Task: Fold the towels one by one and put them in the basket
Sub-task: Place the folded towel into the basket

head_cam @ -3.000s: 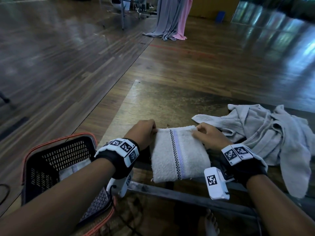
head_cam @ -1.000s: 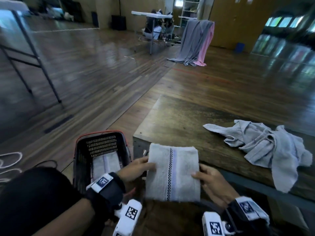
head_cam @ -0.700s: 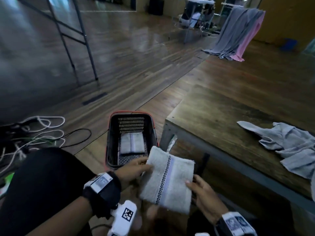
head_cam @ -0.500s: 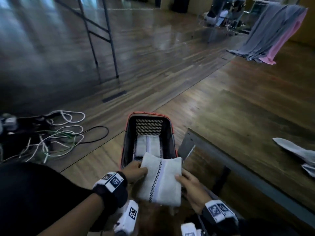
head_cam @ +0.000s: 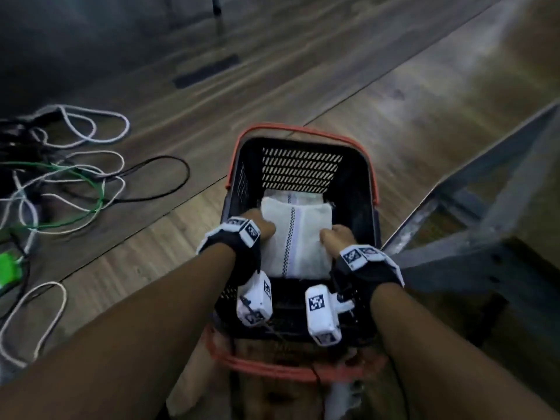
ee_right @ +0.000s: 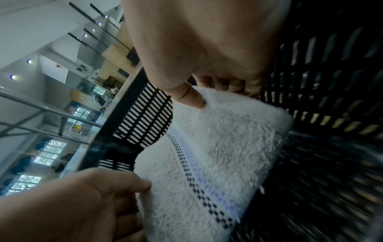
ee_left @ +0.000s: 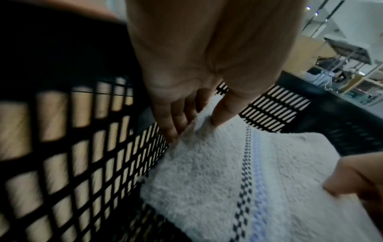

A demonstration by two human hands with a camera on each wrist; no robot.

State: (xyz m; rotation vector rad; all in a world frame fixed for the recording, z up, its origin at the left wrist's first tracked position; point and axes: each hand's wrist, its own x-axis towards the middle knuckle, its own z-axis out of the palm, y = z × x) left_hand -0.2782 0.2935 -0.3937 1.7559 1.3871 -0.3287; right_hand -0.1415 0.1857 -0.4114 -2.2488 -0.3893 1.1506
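A folded white towel (head_cam: 295,237) with a black checked line and a pale purple stripe is held inside the black basket (head_cam: 300,165) with the orange rim. My left hand (head_cam: 263,229) pinches its left edge, thumb on top and fingers under it (ee_left: 192,121). My right hand (head_cam: 337,237) pinches its right edge the same way (ee_right: 199,96). Under it, toward the basket's far wall, lies another folded towel (head_cam: 292,196), mostly covered.
The basket stands on the wooden floor. A tangle of white, green and black cables (head_cam: 60,177) lies on the floor to the left. The table's grey metal frame (head_cam: 472,213) rises close on the right.
I carried the folded towel off the table, swung left and lowered it into the basket. The view dropped from the table and the grey towel pile down onto the basket.
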